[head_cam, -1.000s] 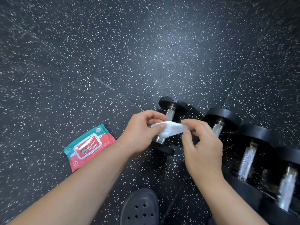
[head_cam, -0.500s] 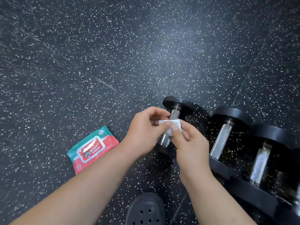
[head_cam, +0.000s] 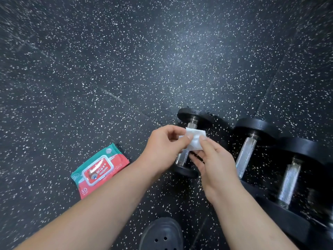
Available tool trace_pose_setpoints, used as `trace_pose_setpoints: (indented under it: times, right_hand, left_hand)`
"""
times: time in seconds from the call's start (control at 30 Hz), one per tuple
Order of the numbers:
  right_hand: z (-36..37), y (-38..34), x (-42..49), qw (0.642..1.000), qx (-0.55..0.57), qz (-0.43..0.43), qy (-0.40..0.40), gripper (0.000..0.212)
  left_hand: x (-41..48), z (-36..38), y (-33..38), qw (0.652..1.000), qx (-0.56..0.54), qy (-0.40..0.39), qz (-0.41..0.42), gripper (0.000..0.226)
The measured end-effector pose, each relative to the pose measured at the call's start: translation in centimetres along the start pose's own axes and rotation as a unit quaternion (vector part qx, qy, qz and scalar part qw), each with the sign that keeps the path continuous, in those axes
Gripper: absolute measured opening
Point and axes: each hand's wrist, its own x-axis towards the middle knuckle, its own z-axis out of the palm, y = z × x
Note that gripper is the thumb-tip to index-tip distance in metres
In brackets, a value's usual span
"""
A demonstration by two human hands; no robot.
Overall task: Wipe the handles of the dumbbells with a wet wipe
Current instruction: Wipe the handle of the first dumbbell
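A small folded white wet wipe [head_cam: 195, 141] is held in the air between two bare hands, seen from above. Its left edge is pinched between the thumb and forefinger of the left hand [head_cam: 162, 147], whose other fingers are curled in. Its lower right part is pinched by the thumb and fingers of the right hand [head_cam: 214, 165], which is placed just below and to the right of the wipe. Nothing else is held by either hand.

Directly behind the wipe and the hands, a dumbbell with black round weights and a silver knurled metal handle [head_cam: 192, 115] is laid on a black rubber floor flecked with white [head_cam: 126, 60]. The middle of its handle is hidden by the wipe and fingers; whether the wipe is touching the handle cannot be told. Two more of the same kind are lined up to the right: a second dumbbell [head_cam: 246, 156] just beside the right hand, and a third dumbbell [head_cam: 288, 184] further right.

A soft teal and red packet of wipes [head_cam: 99, 170] is laid flat on the floor to the left of the left forearm, well apart from the dumbbells. The toe of a black perforated clog [head_cam: 162, 235] is seen at the bottom edge, between the two forearms.
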Motion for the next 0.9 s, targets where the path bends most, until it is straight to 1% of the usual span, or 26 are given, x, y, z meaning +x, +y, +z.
trace_pose_setpoints:
  times: [0.1,0.2,0.27,0.33,0.4,0.47,0.57,0.63,0.73,0.8,0.9]
  right_hand:
    - [-0.3,-0.2,-0.1,0.997,-0.064,-0.026,0.015,0.018]
    - [-0.5,-0.1,-0.2,0.986,-0.134,-0.082,0.055,0.014]
    - [-0.6,-0.1,-0.1,0.982,-0.153,-0.098,0.060,0.012]
    - [-0.7,-0.2,0.3,0.982,-0.147,-0.095,0.072,0.009]
    - [-0.9,-0.4,1.0,0.986,-0.113,-0.080,0.097,0.010]
    - [-1.2,-0.6,2.1,0.984,-0.090,-0.068,0.135,0.012]
    - [-1.2,-0.3,4.0,0.967,-0.117,-0.070,0.216,0.013]
    - [-0.7,-0.4,4.8,0.953,-0.144,-0.079,0.254,0.012]
    - [0.6,-0.7,5.3,0.945,-0.165,-0.092,0.267,0.012]
    - [1.4,-0.6,5.9,0.946,-0.171,-0.100,0.257,0.011]
    - [2.2,0.3,6.5,0.958,-0.150,-0.108,0.221,0.008]
  left_hand:
    - [-0.1,0.3,0.2,1.000,-0.012,-0.004,-0.005,0.011]
    - [0.2,0.6,0.2,1.000,0.015,0.002,0.011,0.010]
    - [0.6,0.7,0.0,0.999,0.034,0.009,0.019,0.010]
    - [1.0,0.9,-0.1,0.998,0.042,0.029,0.027,0.013]
    - [1.0,1.1,-0.4,0.995,0.056,0.080,0.026,0.013]
    - [0.7,1.1,-0.8,0.989,0.085,0.123,0.024,0.012]
    - [-0.6,1.2,-2.6,0.978,0.151,0.137,0.036,0.017]
    - [-1.6,1.4,-3.9,0.972,0.190,0.132,0.041,0.026]
    - [-2.9,1.9,-5.3,0.965,0.231,0.117,0.031,0.047]
    - [-3.5,2.1,-5.8,0.965,0.238,0.106,0.023,0.067]
    - [-4.2,2.4,-6.3,0.969,0.231,0.091,0.012,0.092]
